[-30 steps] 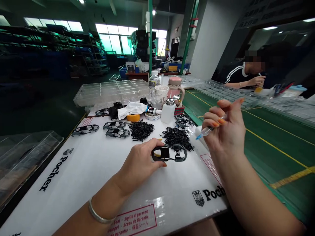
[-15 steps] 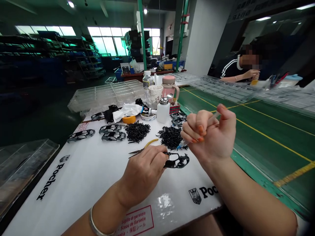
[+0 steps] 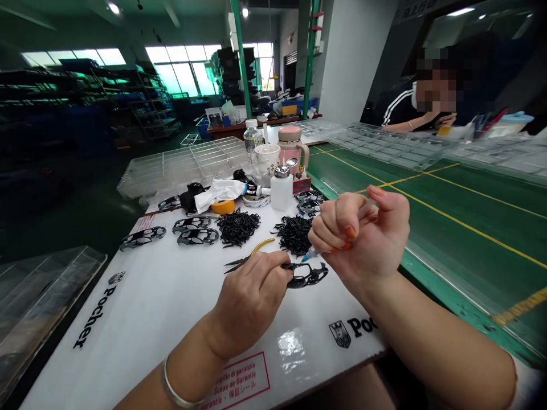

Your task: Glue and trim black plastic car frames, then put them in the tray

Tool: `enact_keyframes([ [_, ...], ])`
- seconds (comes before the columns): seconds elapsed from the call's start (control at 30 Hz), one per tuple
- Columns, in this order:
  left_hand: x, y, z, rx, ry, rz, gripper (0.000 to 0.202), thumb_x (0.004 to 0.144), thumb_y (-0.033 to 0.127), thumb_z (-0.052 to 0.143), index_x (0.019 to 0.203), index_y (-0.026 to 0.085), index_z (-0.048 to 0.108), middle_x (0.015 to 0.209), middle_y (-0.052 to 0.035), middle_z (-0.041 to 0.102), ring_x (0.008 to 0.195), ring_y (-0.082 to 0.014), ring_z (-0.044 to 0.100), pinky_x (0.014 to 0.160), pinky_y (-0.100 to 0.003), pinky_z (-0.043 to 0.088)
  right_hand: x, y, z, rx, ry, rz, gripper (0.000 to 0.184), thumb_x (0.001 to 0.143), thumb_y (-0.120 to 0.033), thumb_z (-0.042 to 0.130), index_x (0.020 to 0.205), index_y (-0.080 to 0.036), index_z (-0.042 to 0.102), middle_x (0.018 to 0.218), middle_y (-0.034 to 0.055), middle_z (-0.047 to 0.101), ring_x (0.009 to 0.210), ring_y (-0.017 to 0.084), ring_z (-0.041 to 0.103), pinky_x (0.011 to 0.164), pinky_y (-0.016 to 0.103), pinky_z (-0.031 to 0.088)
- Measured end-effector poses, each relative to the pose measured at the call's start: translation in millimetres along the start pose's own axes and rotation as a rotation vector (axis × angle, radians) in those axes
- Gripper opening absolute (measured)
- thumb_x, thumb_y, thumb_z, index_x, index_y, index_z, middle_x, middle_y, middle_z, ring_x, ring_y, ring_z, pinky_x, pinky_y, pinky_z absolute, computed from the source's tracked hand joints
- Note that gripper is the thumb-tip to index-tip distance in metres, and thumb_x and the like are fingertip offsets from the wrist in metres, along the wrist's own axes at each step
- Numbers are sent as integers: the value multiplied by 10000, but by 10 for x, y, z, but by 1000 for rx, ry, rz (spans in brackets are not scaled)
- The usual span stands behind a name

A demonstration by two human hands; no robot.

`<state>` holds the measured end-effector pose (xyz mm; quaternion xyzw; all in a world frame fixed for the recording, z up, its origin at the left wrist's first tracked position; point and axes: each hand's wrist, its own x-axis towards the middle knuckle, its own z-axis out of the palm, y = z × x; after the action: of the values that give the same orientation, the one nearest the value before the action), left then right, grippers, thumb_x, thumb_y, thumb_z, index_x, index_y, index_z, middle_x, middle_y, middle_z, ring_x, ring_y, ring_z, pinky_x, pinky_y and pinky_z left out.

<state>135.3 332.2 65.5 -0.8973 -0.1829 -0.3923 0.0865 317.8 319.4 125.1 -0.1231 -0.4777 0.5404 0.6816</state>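
Left fingers [image 3: 280,274]: pinched on a black model-car body [image 3: 296,281], just right of the picture's centre.
Right fingers [image 3: 333,228]: curled around a blue-tipped syringe [image 3: 311,254], right of centre, tip near the car body.
Pliers [image 3: 255,249]: yellow-handled, partly behind the left fingers.
Black strips [image 3: 238,229]: two heaps, mid-picture.
Bottle [image 3: 281,192]: translucent, metal-capped, upper centre.
Counter [image 3: 166,307]: white, "Pocher" lettering lower left and lower right.

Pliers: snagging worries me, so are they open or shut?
Open, it appears: the two dark tips of the pliers stand apart, though their rear is partly hidden.
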Motion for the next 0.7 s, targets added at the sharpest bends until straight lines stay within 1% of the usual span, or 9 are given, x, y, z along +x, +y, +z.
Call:
enact_keyframes([
  [0.27, -2, -4, 9, 11, 2, -9, 143, 843, 91, 628, 862, 173, 512, 1014, -71, 680, 834, -176, 629, 705, -291, 528, -10, 5, -3, -18, -8, 8, 451, 842, -419, 473, 460, -179, 471, 418, -41, 247, 337, 67, 222, 354, 216, 238],
  [0.47, 4, 4, 6, 9, -6, -1, 176, 819, 68, 657, 871, 159, 515, 1024, -73, 678, 843, -182, 620, 707, -296, 525, -16, 3, 34, -43, 22, 21, 440, 814, -413, 477, 440, -183, 443, 406, -42, 210, 330, 70, 198, 351, 215, 219],
  [0.7, 14, 7, -4, 10, -7, 2, 166, 831, 78, 637, 871, 177, 510, 1010, -67, 678, 827, -177, 626, 700, -292, 528, -19, 3, 33, -69, 25, 36, 454, 808, -442, 495, 441, -184, 421, 412, -41, 208, 331, 71, 208, 358, 213, 228],
])
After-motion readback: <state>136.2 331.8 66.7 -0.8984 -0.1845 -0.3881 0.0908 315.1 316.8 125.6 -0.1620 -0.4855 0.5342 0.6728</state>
